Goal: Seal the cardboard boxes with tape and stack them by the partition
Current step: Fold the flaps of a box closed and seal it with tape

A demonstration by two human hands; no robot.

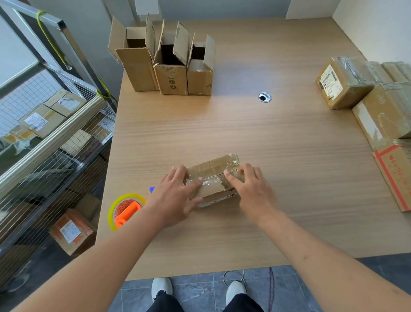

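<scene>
The person's left hand and right hand curl their fingers around the two ends of the small box lying between them, probably to press its tape flat, while the tape roll waits just left of the left hand.

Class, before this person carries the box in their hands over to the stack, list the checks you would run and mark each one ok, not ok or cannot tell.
1. Both hands on the box: left hand and right hand grip the small box. Ok.
2. Top flaps taped: ok.
3. Underside sealed: cannot tell.
4. Tape dispenser set aside on the table: ok.
5. Path to the sealed boxes by the partition: ok.
</scene>
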